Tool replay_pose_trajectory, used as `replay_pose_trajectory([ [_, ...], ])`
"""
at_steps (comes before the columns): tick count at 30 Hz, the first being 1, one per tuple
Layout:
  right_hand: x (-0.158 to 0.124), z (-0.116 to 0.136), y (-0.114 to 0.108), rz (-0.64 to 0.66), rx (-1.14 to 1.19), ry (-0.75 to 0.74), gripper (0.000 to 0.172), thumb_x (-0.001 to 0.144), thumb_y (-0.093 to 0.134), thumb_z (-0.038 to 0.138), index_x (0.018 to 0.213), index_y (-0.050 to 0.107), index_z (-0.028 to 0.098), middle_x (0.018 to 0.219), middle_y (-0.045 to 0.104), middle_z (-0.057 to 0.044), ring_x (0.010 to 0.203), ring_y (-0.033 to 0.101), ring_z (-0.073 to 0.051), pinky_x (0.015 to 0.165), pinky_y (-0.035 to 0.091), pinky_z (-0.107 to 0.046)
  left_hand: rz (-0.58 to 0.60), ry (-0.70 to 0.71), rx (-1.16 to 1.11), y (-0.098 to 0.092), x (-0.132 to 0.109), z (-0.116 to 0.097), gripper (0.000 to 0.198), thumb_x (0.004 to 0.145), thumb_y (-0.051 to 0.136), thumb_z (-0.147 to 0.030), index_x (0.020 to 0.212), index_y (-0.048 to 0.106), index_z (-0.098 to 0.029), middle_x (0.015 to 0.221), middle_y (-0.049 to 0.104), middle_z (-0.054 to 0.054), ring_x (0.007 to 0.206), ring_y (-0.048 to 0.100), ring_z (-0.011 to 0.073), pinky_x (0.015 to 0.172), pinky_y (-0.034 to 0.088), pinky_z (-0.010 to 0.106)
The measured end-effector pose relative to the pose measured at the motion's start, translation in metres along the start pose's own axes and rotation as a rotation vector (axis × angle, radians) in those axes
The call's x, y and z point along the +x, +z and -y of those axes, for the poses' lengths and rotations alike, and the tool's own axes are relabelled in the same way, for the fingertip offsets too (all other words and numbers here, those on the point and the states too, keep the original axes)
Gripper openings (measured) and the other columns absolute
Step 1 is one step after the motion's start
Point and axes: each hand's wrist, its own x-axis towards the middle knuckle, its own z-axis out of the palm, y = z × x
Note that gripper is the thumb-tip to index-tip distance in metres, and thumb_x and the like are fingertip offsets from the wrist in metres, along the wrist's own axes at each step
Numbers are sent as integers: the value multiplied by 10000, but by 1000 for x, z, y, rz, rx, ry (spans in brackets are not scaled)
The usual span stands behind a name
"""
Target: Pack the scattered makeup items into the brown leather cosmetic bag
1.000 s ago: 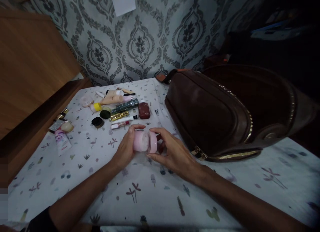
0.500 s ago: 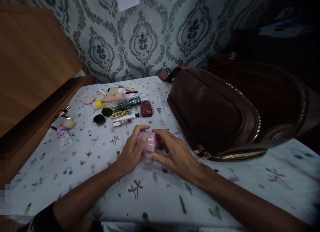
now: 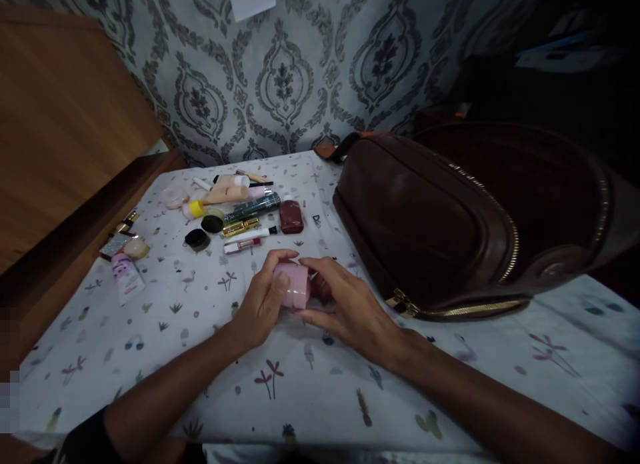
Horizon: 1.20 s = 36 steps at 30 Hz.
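Both hands meet at a small glossy pink jar, held on its side just above the table's near middle. My left hand wraps its left end, thumb pressed on the near side and fingers behind. My right hand closes on the right end with fingertips on top and thumb below. Part of the jar is hidden by the fingers. Just beyond lie a lip gloss tube with a red band and a dark red bottle with a pale cap.
A large brown leather bag with gold zips stands at the right. Several cosmetics, including a dark green tube and a black round lid, cluster at back left. A purple-white tube lies left, near a wooden panel.
The pink jar has turned slightly in my hands, and a gap now shows between its right end and my right palm. The cosmetics and bag stay put.
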Motion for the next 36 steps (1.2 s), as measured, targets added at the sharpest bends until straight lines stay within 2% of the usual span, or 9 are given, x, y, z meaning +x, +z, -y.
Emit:
replay_pose_trajectory([
  [3,2,7,-3,62,180,183,504,863,662,603,1115,578,175,810,622,-22,671,574,-162,593,494,-286,4,80,77,0,-3,-1,527,1009,319,-619,1279,463,-191,1153,619,97,1006,606,237,866,487,363],
  [10,8,7,-2,227,685,471,574,856,537,746,918,539,175,624,593,12,531,582,-135,485,443,-238,46,351,208,-5,-2,8,598,978,415,-631,1387,405,-196,1311,547,140,1177,584,284,980,492,420],
  [14,10,6,1,257,900,547,586,814,604,742,890,554,163,645,583,20,504,574,-109,440,390,-211,100,478,204,-7,1,12,697,949,464,-651,1485,297,-239,1521,391,173,1405,415,330,1127,386,505],
  [17,11,9,1,230,1028,537,555,786,678,697,927,577,169,704,610,9,547,586,-105,479,411,-216,77,428,111,-6,1,8,731,946,443,-671,1511,267,-243,1595,292,167,1468,318,338,1170,327,529],
  [20,11,11,1,187,1068,509,508,770,731,648,940,591,190,765,638,-13,609,621,-125,520,445,-236,17,290,40,-3,-1,1,673,972,374,-665,1481,330,-228,1551,366,157,1396,411,336,1110,406,503],
  [24,11,11,0,167,994,495,478,788,724,626,946,586,197,735,647,-8,613,621,-137,544,470,-257,53,156,13,-1,-3,-4,598,987,364,-635,1428,388,-232,1470,455,154,1117,619,289,877,551,425],
  [29,12,12,0,199,934,518,546,750,721,683,873,550,179,626,620,29,521,601,-112,483,449,-213,42,398,184,-4,0,6,609,959,483,-614,1415,394,-220,1415,494,163,1280,518,325,1047,456,495],
  [32,10,13,1,276,951,592,652,805,531,806,724,572,161,498,575,10,397,547,-113,366,371,-202,67,574,254,-4,4,10,666,927,509,-642,1439,373,-238,1388,514,170,1290,505,328,1041,446,500],
  [36,8,11,4,314,973,624,773,799,419,877,616,589,145,435,538,-9,381,557,-123,342,370,-195,81,557,281,-2,6,6,627,909,592,-596,1390,399,-245,1194,596,112,1082,601,264,912,508,414],
])
